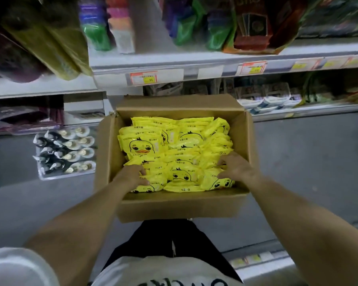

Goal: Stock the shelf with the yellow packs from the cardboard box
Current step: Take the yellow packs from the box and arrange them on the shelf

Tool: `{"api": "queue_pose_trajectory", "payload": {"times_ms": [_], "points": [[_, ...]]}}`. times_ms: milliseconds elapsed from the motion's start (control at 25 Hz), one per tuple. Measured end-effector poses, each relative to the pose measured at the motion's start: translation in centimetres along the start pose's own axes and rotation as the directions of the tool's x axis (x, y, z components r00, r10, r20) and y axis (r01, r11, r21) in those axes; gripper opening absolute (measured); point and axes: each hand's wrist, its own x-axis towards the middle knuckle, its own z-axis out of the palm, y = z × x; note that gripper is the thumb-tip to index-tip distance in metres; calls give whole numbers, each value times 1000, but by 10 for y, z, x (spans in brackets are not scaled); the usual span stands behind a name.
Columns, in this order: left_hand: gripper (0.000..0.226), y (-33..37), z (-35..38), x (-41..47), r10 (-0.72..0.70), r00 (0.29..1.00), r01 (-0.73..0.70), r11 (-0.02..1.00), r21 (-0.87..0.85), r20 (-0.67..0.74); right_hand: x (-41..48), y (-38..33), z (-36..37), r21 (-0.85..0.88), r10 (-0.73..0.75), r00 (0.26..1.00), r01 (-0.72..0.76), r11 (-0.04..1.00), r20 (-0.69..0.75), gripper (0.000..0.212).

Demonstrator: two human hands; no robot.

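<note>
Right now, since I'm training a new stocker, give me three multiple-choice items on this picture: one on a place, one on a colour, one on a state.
1. Where are the left hand and right hand? A on a shelf; B in the cardboard box, on the yellow packs; C on the floor.
2. The duck's beak printed on the packs is: A orange; B blue; C green.
3. The box is: A taped shut; B open and empty; C open, with packs in it.

1 B, both hands reach past the box's near wall onto the packs.
2 A, the beak shows orange.
3 C, the flaps stand open and packs fill it.
</note>
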Motion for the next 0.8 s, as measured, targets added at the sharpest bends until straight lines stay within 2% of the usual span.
{"api": "queue_pose_trajectory", "payload": {"times_ms": [120, 240, 400, 560, 720, 800], "points": [[60, 2, 4, 12, 28, 997, -38, 990, 138, 67, 6, 7, 5, -80, -5, 1000, 7, 997, 21, 57], [65, 4, 6, 13, 50, 997, -65, 963, 260, 61, 11, 10, 14, -144, -19, 999, 26, 989, 48, 66], [53, 5, 8, 7, 20, 1000, -19, 983, 184, -2, 14, 11, 15, -168, -58, 996, 68, 983, 61, 53], [56, 26, -1, -10, -8, 991, 9, 1000, 2, -130, 7, 12, -7, 88, -200, 974, 191, 978, 106, 49], [61, 75, -11, -43, 3, 987, -35, 981, -190, -163, -8, 17, -40, 348, -328, 944, 296, 890, 36, 73], [62, 100, -5, -63, -7, 984, -38, 968, -246, -176, -20, 24, -52, 429, -389, 921, 346, 835, 15, 97]]}}
